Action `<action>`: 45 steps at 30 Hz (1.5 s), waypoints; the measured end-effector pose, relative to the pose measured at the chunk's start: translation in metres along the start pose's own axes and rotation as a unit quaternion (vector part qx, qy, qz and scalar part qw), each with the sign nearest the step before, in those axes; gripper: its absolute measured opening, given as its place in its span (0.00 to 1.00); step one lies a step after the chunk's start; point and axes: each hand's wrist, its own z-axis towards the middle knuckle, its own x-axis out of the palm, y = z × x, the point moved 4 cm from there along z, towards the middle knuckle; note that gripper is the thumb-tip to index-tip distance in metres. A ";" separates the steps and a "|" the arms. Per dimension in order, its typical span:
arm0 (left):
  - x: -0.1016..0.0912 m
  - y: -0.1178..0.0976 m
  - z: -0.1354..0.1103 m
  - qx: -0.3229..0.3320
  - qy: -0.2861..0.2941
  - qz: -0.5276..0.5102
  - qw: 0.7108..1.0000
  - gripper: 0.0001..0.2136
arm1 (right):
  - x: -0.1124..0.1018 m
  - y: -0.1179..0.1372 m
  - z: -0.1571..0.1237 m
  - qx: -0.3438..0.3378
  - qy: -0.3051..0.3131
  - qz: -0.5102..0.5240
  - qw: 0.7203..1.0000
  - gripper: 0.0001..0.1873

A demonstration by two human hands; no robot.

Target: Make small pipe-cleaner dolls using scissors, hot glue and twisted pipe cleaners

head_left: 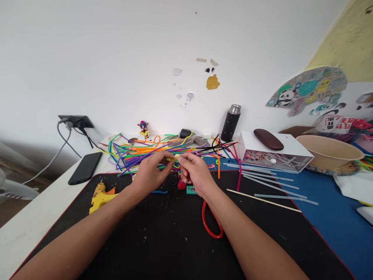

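Note:
My left hand [154, 169] and my right hand [196, 171] meet over the back of the black mat. Between their fingertips is a small piece of yellow pipe cleaner [171, 159], pinched from both sides. Its pale yellow end [176, 156] shows at my right thumb; the rest is largely covered by my fingers. Just behind lies a heap of coloured pipe cleaners [142, 153]. Below my hands are a small red item [182, 184] and a teal block [191, 190], both partly hidden. A red looped handle [212, 232] sticks out beneath my right wrist.
A yellow glue gun [100, 198] lies left on the black mat [175, 249], near a phone [85, 168]. Clear glue sticks [274, 182] and a wooden stick [262, 200] lie right. Behind stand a dark bottle [231, 122], a white box [279, 146] and a small figurine [143, 129].

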 end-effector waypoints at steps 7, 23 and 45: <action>-0.001 -0.002 0.000 0.014 -0.002 0.004 1.000 0.04 | -0.001 0.000 0.000 0.002 -0.005 0.003 1.000 0.19; 0.001 0.001 -0.002 0.069 -0.029 0.039 0.996 0.09 | 0.000 0.001 -0.001 0.004 -0.015 0.014 1.000 0.20; -0.001 -0.004 0.001 0.059 -0.014 0.038 0.997 0.10 | 0.002 -0.002 -0.001 0.008 -0.004 0.035 0.999 0.17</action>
